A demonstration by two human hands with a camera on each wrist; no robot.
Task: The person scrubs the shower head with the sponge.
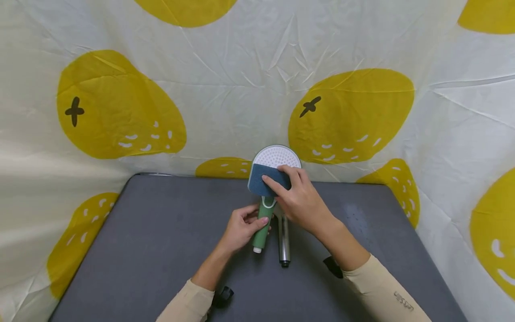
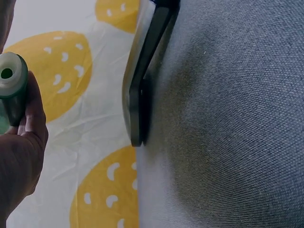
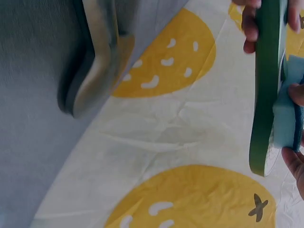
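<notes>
A green-handled shower head (image 1: 275, 157) with a round white spray face is held upright over the grey table (image 1: 153, 232). My left hand (image 1: 242, 226) grips its green handle (image 1: 263, 228); the handle's white end (image 2: 10, 76) shows in the left wrist view. My right hand (image 1: 295, 197) presses a blue sponge (image 1: 266, 180) against the lower part of the spray face. In the right wrist view the green head (image 3: 266, 90) stands edge-on with the sponge (image 3: 287, 114) held against it by my fingers (image 3: 295, 164).
A chrome tube (image 1: 284, 239) lies on the table just right of the green handle. A white cloth with yellow lemon shapes (image 1: 350, 114) hangs behind and around the table. The table's dark edge (image 2: 140, 90) is close by in both wrist views.
</notes>
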